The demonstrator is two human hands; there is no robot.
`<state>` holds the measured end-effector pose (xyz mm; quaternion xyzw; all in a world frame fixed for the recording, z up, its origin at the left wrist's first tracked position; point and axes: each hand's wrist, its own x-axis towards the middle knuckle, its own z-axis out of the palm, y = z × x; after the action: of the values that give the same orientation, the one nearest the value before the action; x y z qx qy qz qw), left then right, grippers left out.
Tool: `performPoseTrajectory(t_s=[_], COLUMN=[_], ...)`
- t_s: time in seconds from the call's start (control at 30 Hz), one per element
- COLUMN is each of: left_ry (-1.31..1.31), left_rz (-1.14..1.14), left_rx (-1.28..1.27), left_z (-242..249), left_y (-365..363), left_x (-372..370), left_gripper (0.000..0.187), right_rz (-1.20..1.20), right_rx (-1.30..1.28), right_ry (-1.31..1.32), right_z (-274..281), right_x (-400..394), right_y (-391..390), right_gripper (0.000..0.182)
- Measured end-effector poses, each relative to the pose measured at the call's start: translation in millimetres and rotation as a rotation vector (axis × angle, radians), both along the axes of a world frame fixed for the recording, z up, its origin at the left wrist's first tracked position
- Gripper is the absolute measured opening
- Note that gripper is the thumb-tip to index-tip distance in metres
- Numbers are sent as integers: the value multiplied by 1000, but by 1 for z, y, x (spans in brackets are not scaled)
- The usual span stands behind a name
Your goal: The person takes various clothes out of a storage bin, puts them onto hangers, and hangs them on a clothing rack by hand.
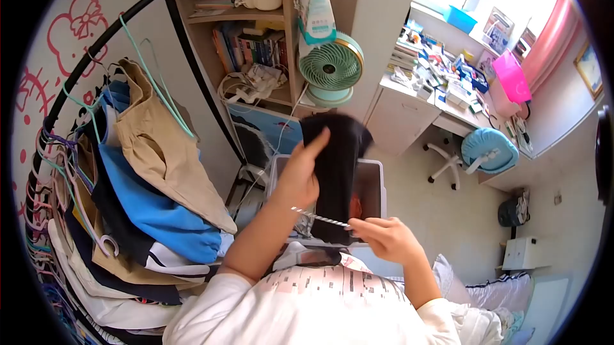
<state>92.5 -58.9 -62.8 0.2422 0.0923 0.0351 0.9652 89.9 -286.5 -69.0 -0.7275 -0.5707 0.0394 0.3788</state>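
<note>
My left hand (300, 175) is closed around a dark black garment (336, 166), its thumb lying along the cloth. The garment's upper end is blurred by motion and it hangs in front of me, over a grey plastic bin (383, 185). Lower down, my right hand (385, 239) pinches one end of a thin black-and-white striped cord (323, 218). The cord runs across the dark cloth toward my left wrist. Something orange-red (355, 207) shows inside the bin behind the garment.
To my left, a black rail (105, 34) carries several garments, including beige trousers (160, 134) and a blue garment (163, 201). A bookshelf (236, 15) and a green fan (330, 66) stand ahead. A cluttered desk (409, 92) and a blue-covered chair (489, 150) are at right.
</note>
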Motion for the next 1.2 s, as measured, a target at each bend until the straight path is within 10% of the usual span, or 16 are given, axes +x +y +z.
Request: performPoseTrajectory(t_s=[0.2,0.4,0.67,0.77,1.2], left_ry=[-77,-241,-247,-92,-119], left_rz=[-97,-91,-98,-448,35], left_rx=[-25,142,529,734,1036], left_z=[2,4,-7,-7,0], left_y=[1,-14,-2,23,40], left_x=[12,8,16,16,20], left_gripper=[28,84,115,111,77], right_rz=[-161,-112,-405,-441,-500], right_rx=[207,303,377,368,323], right_ry=[203,519,187,155,145], right_z=[-21,-22,-9,-8,-2], right_x=[0,11,12,12,9], right_y=[12,20,27,24,16], right_gripper=[19,11,16,18,14])
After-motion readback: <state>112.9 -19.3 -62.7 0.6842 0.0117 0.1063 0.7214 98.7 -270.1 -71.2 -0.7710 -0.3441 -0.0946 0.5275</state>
